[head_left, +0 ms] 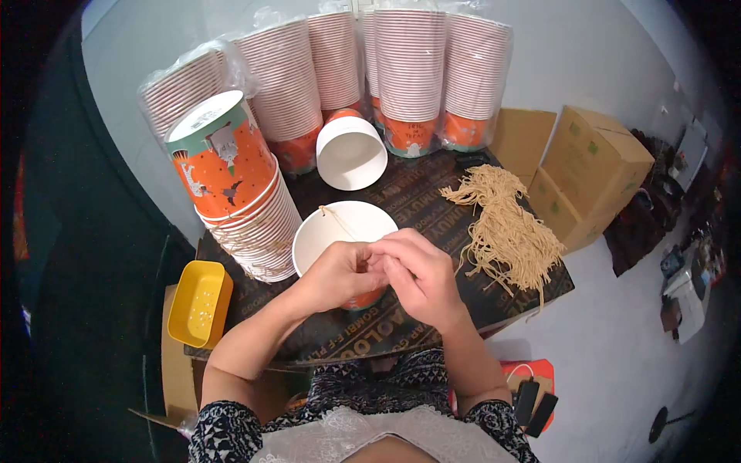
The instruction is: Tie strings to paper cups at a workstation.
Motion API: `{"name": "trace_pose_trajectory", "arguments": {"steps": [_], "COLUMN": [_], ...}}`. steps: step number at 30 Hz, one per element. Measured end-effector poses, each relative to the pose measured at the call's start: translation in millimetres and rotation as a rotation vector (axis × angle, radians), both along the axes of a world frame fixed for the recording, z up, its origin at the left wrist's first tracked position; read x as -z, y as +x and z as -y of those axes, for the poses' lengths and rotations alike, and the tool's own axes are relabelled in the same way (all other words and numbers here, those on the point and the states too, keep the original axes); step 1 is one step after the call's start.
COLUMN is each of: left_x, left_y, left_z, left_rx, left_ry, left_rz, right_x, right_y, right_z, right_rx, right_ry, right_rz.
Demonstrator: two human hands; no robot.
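A white-lined paper bucket (312,231) with an orange outside stands mouth up in front of me. A thin tan cord (333,216) is fixed at its far rim and runs across the opening until my fingers hide it. Over the near rim, my left hand (336,274) is closed in a pinch with its fingertips against the right hand's. My right hand (424,278) is likewise pinched. The cord leads into this meeting of fingers; its end is hidden. To the right lies a loose heap of tan cords (505,228).
A leaning stack of orange buckets (224,166) with cords stands at left, a yellow tray (220,285) with small white bits beside it. Behind are a tipped bucket (351,154) and several plastic-wrapped stacks (409,69). Cardboard boxes (594,170) stand right of the dark table (394,328).
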State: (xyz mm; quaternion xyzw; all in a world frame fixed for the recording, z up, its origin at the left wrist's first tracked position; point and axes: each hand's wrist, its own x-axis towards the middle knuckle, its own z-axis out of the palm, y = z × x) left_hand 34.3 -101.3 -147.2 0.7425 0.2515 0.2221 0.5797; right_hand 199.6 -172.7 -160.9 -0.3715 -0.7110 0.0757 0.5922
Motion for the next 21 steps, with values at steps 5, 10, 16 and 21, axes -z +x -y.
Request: {"name": "trace_pose_trajectory", "arguments": {"steps": [5, 10, 16, 21], "left_x": [13.2, -1.2, 1.8, 1.5], "left_y": [-6.5, -4.1, -3.9, -3.8], "left_z": [-15.1, -12.6, -14.3, -13.7], "left_rx": [-0.036, 0.034, 0.042, 0.061], "left_ry": [0.103, -0.138, -0.118, -0.142], "left_rz": [-0.032, -0.015, -0.016, 0.013], "right_x": [-12.6, 21.1, 36.1, 36.1], "right_y": [1.1, 13.3, -3.1, -7.1], "right_z": [-4.0, 6.0, 16.0, 13.6], "right_rx": [0.211, 0.357, 0.307, 0.295], "right_ry": [0.059, -0.074, -0.059, -0.082], "right_rz": [0.176, 0.091, 0.068, 0.039]}}
